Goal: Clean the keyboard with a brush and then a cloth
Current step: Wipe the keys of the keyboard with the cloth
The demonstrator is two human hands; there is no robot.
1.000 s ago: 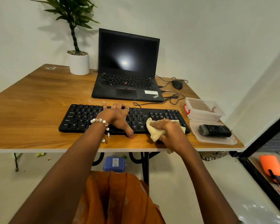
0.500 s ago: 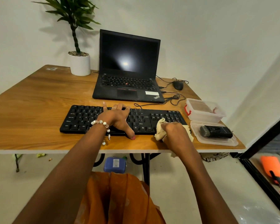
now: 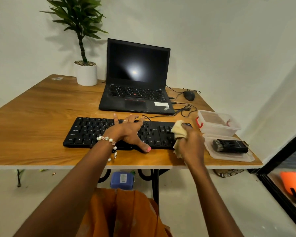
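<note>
A flat black plastic keyboard with low, squarish keys lies across the near half of a wooden table whose top shows a warm, streaked grain and a pale edge band. The left hand rests flat on the middle of the keyboard, fingers straight and spread toward 12 o'clock, the thumb with a pink nail reaching past the near edge at about 5 o'clock; a bracelet of round pale beads circles that wrist. At 3 o'clock from it, the right hand has its fingers curled around a soft, crumpled cream cloth, which bunches up out of the fist and presses on the keys at the keyboard's right end. Just beyond that end, at 3 o'clock, a shallow clear plastic lid lies on the table and carries a black rectangular brush with short dark bristles at its left end. At 12 o'clock from the lid stands a clear rectangular plastic box with red clips. Behind the keyboard, at 12 o'clock, sits an open matte black laptop with a dark, glossy screen; a rounded black mouse with thin looping cables is at its right, and a smooth white cylindrical pot with a leafy green plant stands at its left.
</note>
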